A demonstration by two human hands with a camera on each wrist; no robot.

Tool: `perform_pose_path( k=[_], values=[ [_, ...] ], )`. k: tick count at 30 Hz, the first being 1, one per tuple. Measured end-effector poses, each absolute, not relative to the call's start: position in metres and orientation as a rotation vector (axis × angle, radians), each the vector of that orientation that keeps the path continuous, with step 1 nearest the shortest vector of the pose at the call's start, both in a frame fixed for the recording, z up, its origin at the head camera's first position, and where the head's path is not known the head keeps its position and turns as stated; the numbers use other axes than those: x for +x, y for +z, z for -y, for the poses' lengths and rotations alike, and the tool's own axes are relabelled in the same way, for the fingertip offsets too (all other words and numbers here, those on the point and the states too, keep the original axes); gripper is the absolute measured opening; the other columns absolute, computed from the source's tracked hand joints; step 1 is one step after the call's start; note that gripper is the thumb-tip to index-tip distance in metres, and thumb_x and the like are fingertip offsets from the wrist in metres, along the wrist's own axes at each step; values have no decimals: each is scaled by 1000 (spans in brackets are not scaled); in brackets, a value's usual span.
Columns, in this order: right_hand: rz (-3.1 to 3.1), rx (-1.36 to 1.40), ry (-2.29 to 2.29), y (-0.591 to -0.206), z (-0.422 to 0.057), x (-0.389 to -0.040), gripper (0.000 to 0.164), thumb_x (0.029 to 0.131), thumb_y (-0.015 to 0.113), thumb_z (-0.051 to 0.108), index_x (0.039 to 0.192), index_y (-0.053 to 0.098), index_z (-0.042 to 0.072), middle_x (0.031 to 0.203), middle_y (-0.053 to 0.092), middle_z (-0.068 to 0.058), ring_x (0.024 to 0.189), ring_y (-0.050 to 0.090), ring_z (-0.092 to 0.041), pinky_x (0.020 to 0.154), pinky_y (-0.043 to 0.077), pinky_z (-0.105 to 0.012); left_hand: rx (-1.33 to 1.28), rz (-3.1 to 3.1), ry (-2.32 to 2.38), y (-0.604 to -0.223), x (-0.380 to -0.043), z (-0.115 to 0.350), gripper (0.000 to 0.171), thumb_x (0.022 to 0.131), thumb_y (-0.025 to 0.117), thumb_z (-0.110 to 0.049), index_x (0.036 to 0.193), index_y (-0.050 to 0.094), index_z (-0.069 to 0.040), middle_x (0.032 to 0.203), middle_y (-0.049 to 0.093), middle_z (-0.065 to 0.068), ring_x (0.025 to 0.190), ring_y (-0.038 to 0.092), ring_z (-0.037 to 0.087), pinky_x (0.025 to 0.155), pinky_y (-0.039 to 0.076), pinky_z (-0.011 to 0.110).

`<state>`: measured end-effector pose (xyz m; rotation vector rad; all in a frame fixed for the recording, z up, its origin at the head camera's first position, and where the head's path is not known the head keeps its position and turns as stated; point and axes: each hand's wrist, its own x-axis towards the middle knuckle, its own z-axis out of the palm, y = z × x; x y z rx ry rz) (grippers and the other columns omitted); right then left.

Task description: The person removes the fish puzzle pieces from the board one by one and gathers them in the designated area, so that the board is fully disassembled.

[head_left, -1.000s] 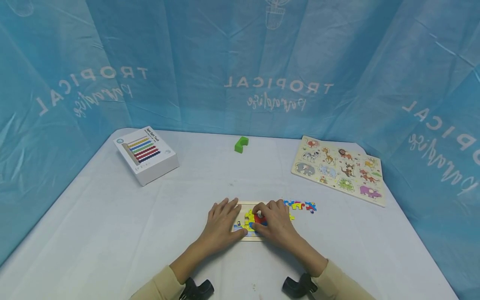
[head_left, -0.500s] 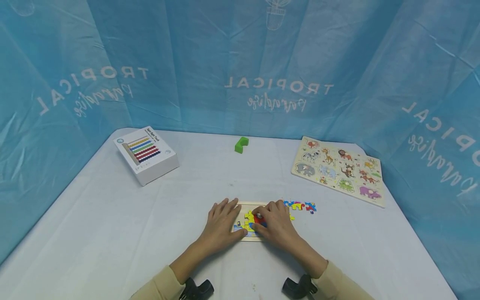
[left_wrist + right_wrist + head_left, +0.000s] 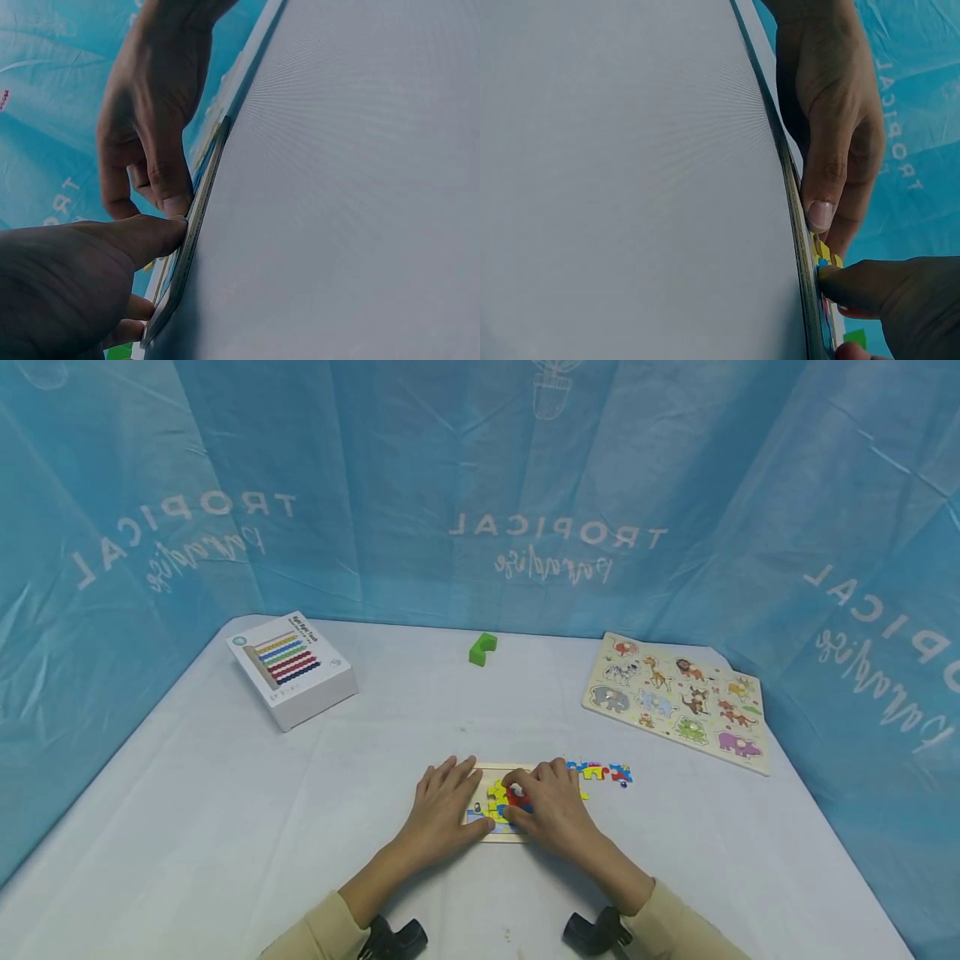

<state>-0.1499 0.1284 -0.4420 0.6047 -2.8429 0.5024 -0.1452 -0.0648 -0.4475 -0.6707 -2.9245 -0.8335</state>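
Note:
A small wooden jigsaw board (image 3: pixel 495 772) lies flat between both hands, with yellow pieces (image 3: pixel 496 793) and a red piece (image 3: pixel 514 797) in its frame. My left hand (image 3: pixel 442 814) rests along its left side, fingers spread and straight, thumb on the near edge. Over the right half, the right hand (image 3: pixel 555 806) pinches the red puzzle piece with curled thumb and forefinger, hiding part of it and of the board. In the right wrist view the right thumb (image 3: pixel 840 283) presses close to the board's coloured pieces. The left wrist view shows both thumbs near the edge.
Several loose puzzle pieces (image 3: pixel 595 772) lie just right of the board. Farther back are a green block (image 3: pixel 482 648), a white abacus box (image 3: pixel 296 668) at left and an animal peg puzzle (image 3: pixel 678 702) at right. Blue curtains (image 3: pixel 480 485) hang around the white table.
The right fingertips and the red piece have shifted very slightly to the left. The left hand has stayed in place on the board.

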Motion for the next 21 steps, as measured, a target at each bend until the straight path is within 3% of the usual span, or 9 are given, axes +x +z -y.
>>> perform_pose_path(
  k=[10, 21],
  values=[
    [2881, 619, 493, -439, -129, -152, 37, 74, 79, 31, 105, 61, 24, 84, 49, 1, 91, 39, -20, 76, 28, -36, -669, 2925, -838, -448, -145, 65, 68, 79, 68, -39, 134, 51, -3, 148, 41, 13, 140, 28, 38, 112, 18, 61],
    [2891, 677, 510, -435, -127, -156, 34, 75, 77, 24, 104, 60, 26, 93, 51, -2, 93, 38, -21, 79, 30, -38, -668, 2933, -820, -448, -145, 65, 68, 79, 68, -39, 134, 50, -3, 148, 40, 13, 140, 28, 37, 112, 18, 61]
  ],
)
